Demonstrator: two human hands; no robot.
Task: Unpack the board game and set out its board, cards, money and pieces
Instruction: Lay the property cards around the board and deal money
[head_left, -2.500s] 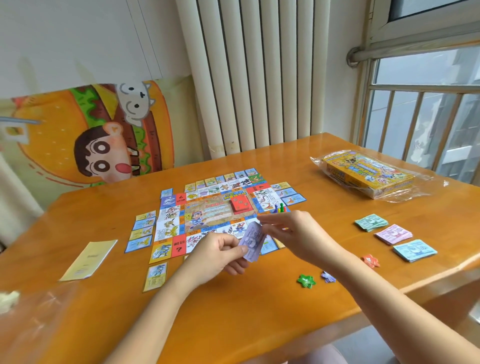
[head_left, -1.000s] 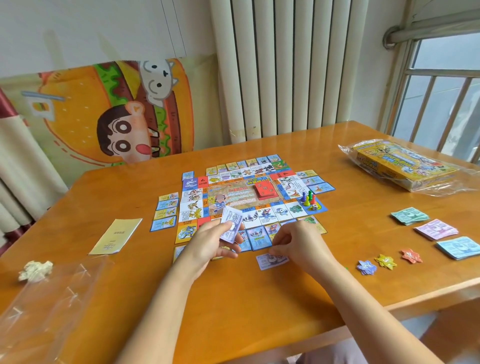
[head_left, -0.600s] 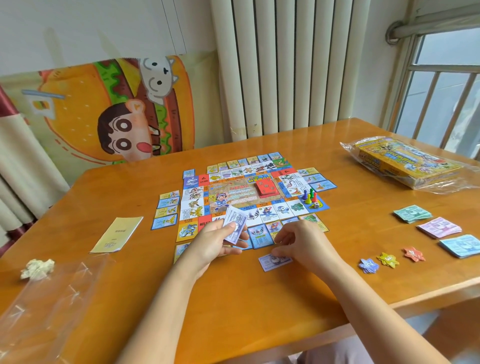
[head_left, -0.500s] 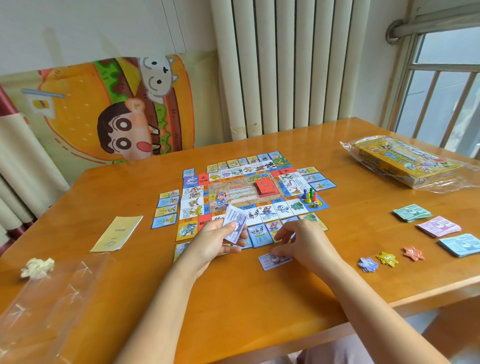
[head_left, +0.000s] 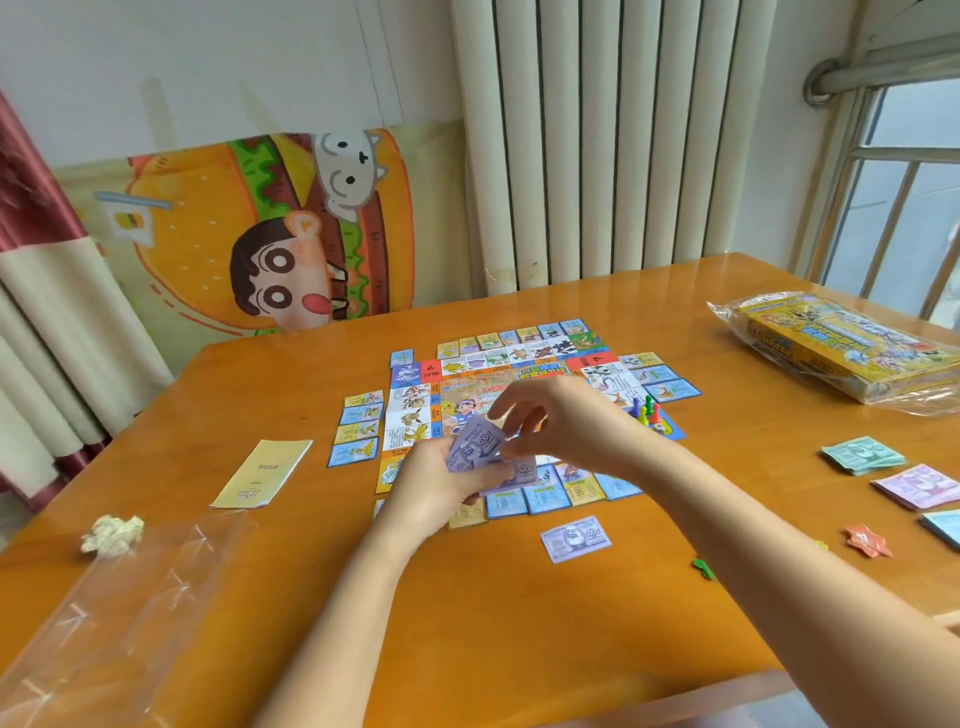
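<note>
The game board (head_left: 415, 410) lies flat in the middle of the table, ringed by small property cards (head_left: 358, 431). My left hand (head_left: 436, 483) grips a stack of purple banknotes (head_left: 478, 447) above the board's near edge. My right hand (head_left: 566, 415) reaches over it and pinches a note at the stack's right side. One purple note (head_left: 575, 538) lies alone on the table nearer me. Coloured pawns (head_left: 647, 410) stand on the board's right side. Green (head_left: 862, 454), pink (head_left: 917, 486) and blue (head_left: 943, 525) money piles sit at the right.
The yellow game box (head_left: 852, 348) in plastic wrap sits at the far right. A folded yellow leaflet (head_left: 262, 473), a crumpled paper ball (head_left: 111, 535) and a clear plastic bag (head_left: 104, 623) lie at the left. Star tokens, orange (head_left: 867, 540) and green (head_left: 704, 567), lie near my right forearm.
My right hand left the single purple note on the table and rose to the stack in my left hand. The view has shifted left and closer.
</note>
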